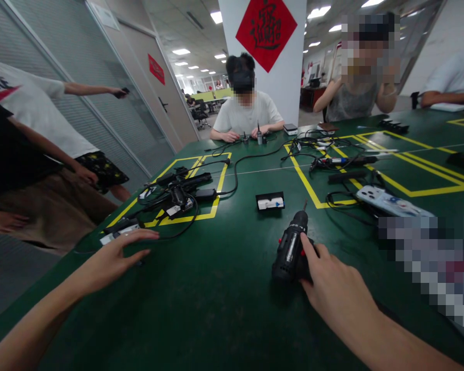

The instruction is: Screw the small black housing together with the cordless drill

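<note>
A black cordless drill [290, 252] lies at the front right of the green table, its bit pointing away from me. My right hand [332, 275] is wrapped round its handle, with the index finger stretched along the body. The handle is mostly hidden by the hand. Over the table at the left is my left hand [118, 255], holding nothing, thumb and fingers apart. It is nearest to a dark tool with a white label [119, 229] at the table's left edge. Just beyond the drill stands a small black box [269, 202] with white contents.
Black tools and cables [178, 193] are heaped inside a yellow-taped area at left. More cables and a soldering-iron-like tool [342, 162] lie at right, near a patterned phone-like object [392, 201]. A person [245, 111] sits opposite; others sit right and stand left.
</note>
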Tool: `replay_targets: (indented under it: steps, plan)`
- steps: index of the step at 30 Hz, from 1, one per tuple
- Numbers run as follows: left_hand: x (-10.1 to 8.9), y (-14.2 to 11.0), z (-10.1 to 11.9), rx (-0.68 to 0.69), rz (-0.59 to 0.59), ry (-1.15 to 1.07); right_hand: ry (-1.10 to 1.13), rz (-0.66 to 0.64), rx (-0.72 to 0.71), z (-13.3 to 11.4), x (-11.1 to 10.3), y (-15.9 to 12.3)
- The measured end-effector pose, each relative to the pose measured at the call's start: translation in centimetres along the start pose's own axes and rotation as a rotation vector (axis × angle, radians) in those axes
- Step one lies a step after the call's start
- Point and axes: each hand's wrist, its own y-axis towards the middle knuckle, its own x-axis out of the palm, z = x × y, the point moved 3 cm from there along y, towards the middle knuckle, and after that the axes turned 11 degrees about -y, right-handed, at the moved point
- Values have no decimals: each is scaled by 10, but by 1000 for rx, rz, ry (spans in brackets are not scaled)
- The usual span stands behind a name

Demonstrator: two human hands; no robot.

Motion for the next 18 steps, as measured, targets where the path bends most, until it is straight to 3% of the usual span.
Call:
replay_targets:
  steps: [3,6,9,14,18]
  plan:
    - [29,33,62,156,8,-6,2,-18,25,-5,-1,3]
    - [72,72,124,317,5,-21,6,-36,31,-6,-4,7]
    - [113,110,167,419,63,-37,26,-71,-18,0,-17,11]
    - [161,160,196,540,93,-100,33,12,-116,14,-55,47]
    - [176,174,195,601,109,-215,-34,126,-89,4,-53,104]
